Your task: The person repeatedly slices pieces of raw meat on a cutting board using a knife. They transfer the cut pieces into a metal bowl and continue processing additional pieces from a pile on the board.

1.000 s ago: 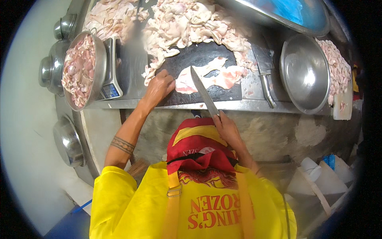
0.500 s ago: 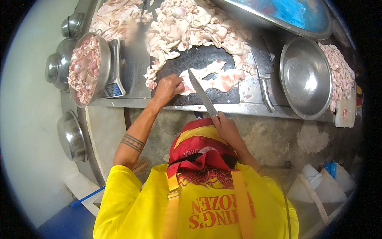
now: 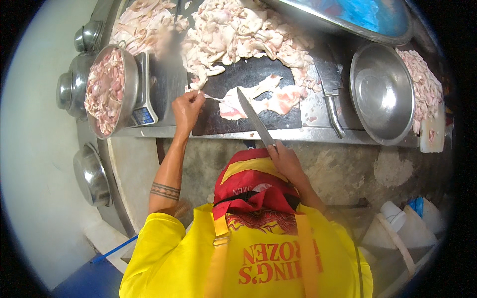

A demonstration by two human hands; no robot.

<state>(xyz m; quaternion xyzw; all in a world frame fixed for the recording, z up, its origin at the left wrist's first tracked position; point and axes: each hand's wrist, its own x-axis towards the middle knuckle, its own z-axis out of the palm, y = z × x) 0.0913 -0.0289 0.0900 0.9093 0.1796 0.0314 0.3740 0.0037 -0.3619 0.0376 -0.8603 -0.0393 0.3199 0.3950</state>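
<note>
My left hand is closed in a pinch at the left edge of the black cutting board. From its fingers a thin pale strip stretches right to a flat piece of raw, skin-like meat, whitish with pink patches, spread on the board. My right hand grips a knife by its handle near the table's front edge. The long blade points forward and left, its tip over the flat piece.
Behind the board lies a large heap of pale raw pieces. A metal bowl of pinkish pieces sits on a scale at left. Rightward are a second knife, an empty metal bowl and another heap.
My left hand has moved left, away from the flat piece, drawing the thin strip out taut. The knife and my right hand stay nearly in place.
</note>
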